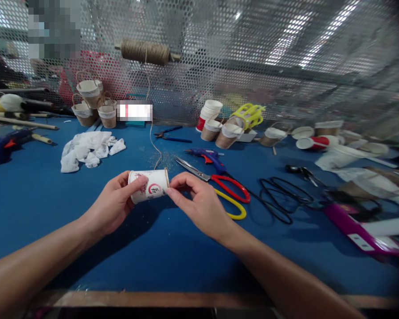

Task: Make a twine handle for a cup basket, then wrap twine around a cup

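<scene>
My left hand point(121, 197) is wrapped round a white paper cup point(142, 192) with red and black print, which lies on its side in the air above the table. At the cup's right end my right hand point(197, 199) pinches jute twine point(167, 177) against the edge. The twine runs along that end and leads up to a spool point(144, 51) on a rod at the mesh. Just beyond my right hand lie scissors point(231, 188) with red and yellow handles and a blue glue gun point(208, 157).
Twine-wrapped cups point(95, 93) with handles stand at the back left, near white crumpled cloth pieces point(86, 148). Pliers point(173, 134) lie at the back. Stacked paper cups point(211, 110) stand behind. A black cable point(282, 195) and purple power strip point(352, 230) are at right.
</scene>
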The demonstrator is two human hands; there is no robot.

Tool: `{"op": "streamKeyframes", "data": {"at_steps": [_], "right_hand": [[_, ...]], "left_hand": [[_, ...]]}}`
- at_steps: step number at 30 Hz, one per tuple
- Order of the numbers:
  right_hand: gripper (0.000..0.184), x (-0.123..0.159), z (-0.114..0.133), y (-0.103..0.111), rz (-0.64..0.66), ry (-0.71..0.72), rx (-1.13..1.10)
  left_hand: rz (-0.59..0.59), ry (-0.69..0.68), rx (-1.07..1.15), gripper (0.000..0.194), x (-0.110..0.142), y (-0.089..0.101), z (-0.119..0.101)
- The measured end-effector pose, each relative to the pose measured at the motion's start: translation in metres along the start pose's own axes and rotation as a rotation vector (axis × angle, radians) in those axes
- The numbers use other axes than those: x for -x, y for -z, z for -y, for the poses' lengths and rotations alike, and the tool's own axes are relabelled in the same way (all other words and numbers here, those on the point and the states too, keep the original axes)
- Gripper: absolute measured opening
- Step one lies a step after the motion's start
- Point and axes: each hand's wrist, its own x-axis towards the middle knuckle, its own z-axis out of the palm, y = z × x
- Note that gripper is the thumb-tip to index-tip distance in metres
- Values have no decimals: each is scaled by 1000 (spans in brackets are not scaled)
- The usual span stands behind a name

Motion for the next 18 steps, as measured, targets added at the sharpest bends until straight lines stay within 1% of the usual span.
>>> {"op": "streamKeyframes", "data": {"at_steps": [5,11,15,18], "right_hand": [[3,1,-2,0,-10,26,-3],[3,1,-1,2,9,41,5],[5,1,-2,2,2,91,21],[7,1,-2,1,-36,181,44]], "left_hand": [[-24,40,38,9,2,-3,-4],[-40,83,85,11,1,-3,-4],[-19,54,106,12,0,-2,-3],[31,-20,95,17,2,-2,-2]]}}
